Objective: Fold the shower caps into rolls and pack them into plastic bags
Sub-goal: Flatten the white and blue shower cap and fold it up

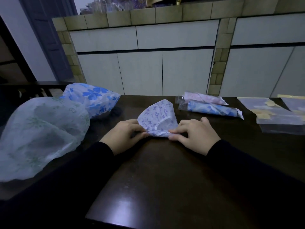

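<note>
1. Two hands worked at the middle of a dark, glossy wooden table; the left hand and the right hand each came out of a black sleeve, and both rested on the tabletop.
2. Between them lay a white shower cap with purple flowers, folded into a fan shape; its narrow near edge was pinched at each end, the left hand's thumb and fingers curled on one corner, the right hand's fingertips bent down on the other; its wide end pointed away from the person.
3. On the left of the table sat a pale cap with a faint green print, puffed up and loose; just behind it lay a blue-flowered cap, also unfolded.
4. To the right, near the far edge, two packed rolls lay side by side in clear bags: a pink roll and, touching it on the near side, a blue roll.
5. Further right lay flat empty plastic bags, overlapping one another.
6. Behind the table stood a counter edged in olive tiles, with pale cabinet doors beneath; the room was dim; a dark door showed at the far left.
</note>
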`<act>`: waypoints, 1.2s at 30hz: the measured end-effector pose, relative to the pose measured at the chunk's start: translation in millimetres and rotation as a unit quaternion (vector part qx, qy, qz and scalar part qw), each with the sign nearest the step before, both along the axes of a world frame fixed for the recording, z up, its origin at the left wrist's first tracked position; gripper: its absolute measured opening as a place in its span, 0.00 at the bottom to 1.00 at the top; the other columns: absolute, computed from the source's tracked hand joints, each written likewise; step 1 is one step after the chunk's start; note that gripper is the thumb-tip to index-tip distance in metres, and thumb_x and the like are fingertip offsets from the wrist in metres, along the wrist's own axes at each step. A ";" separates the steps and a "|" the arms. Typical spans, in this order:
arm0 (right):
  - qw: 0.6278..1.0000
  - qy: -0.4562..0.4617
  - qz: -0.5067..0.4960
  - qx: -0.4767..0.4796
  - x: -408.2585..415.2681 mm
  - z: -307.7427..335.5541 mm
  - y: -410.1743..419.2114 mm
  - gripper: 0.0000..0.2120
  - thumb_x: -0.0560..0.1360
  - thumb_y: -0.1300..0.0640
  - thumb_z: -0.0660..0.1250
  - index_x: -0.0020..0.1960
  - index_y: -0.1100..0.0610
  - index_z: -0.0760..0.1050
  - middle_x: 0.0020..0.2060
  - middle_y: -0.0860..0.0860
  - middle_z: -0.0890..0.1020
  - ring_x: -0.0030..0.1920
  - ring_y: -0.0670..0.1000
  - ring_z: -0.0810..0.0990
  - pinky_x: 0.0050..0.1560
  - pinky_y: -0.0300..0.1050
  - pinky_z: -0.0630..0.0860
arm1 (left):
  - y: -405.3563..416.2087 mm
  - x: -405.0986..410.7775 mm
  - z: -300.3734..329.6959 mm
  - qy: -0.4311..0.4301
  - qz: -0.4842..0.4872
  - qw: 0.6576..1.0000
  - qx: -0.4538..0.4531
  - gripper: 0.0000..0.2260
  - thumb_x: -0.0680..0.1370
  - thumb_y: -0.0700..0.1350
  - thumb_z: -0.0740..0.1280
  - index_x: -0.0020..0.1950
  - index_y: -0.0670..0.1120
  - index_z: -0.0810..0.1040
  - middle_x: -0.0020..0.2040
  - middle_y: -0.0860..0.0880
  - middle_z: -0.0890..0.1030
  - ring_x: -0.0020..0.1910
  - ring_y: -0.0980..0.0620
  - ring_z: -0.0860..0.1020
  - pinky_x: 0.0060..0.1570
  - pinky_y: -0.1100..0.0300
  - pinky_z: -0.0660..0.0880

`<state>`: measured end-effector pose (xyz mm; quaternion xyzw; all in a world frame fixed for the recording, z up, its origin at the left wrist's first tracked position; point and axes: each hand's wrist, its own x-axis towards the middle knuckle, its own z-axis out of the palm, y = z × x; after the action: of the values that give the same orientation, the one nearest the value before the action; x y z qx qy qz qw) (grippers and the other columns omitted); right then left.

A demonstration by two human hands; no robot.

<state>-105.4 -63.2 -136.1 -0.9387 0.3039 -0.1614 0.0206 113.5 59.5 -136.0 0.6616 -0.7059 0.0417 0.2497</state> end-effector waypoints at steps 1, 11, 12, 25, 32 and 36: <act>1.000 0.005 -0.003 0.010 0.3 0.5 0.0 0.20 0.75 0.34 0.57 0.63 0.38 0.74 0.53 0.39 0.77 0.55 0.44 0.74 0.56 0.47 0.61 | -0.2 -0.6 0.6 -0.005 0.001 1.000 -0.002 0.14 0.76 0.56 0.65 0.47 0.49 0.84 0.39 0.61 0.72 0.39 0.61 0.75 0.43 0.68 0.72; 0.993 -0.064 -0.040 0.091 5.6 -1.3 -0.6 0.15 0.80 0.42 0.56 0.52 0.45 0.79 0.44 0.41 0.78 0.49 0.44 0.75 0.61 0.48 0.63 | -4.6 0.1 -3.6 0.067 0.064 0.996 0.005 0.09 0.78 0.51 0.65 0.45 0.49 0.82 0.41 0.55 0.82 0.42 0.61 0.78 0.43 0.71 0.69; 0.991 -0.068 -0.049 0.101 6.9 -2.2 -0.7 0.15 0.80 0.42 0.56 0.50 0.45 0.79 0.42 0.41 0.78 0.48 0.44 0.75 0.61 0.48 0.64 | -4.9 -0.7 -4.3 0.078 0.069 0.995 0.011 0.08 0.78 0.52 0.65 0.45 0.50 0.82 0.41 0.56 0.82 0.41 0.61 0.78 0.44 0.69 0.71; 0.990 -0.119 -0.028 -0.066 8.0 -5.6 6.6 0.08 0.77 0.45 0.63 0.53 0.42 0.79 0.50 0.39 0.77 0.50 0.45 0.71 0.50 0.45 0.63 | -9.2 -11.1 -10.2 -0.032 0.061 0.995 -0.076 0.06 0.75 0.44 0.71 0.51 0.48 0.81 0.49 0.49 0.75 0.48 0.52 0.72 0.49 0.59 0.70; 0.998 -0.044 -0.038 -0.015 4.9 -5.0 5.3 0.16 0.76 0.35 0.57 0.57 0.38 0.78 0.51 0.37 0.81 0.50 0.44 0.70 0.54 0.46 0.57 | -5.9 -6.1 -6.0 -0.010 0.026 1.000 0.003 0.12 0.75 0.58 0.66 0.46 0.51 0.82 0.45 0.56 0.76 0.47 0.59 0.74 0.50 0.63 0.72; 0.998 0.005 -0.059 -0.005 3.4 -2.3 3.7 0.19 0.75 0.33 0.57 0.62 0.35 0.74 0.54 0.38 0.81 0.53 0.45 0.70 0.53 0.47 0.56 | -6.1 -1.3 -2.6 -0.020 0.027 0.999 0.036 0.17 0.72 0.62 0.67 0.50 0.53 0.85 0.47 0.57 0.77 0.47 0.61 0.75 0.51 0.63 0.74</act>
<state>-102.0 -59.5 -138.4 -0.9202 0.3578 -0.1587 0.0049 112.2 53.4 -138.6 0.6880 -0.6938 0.0362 0.2098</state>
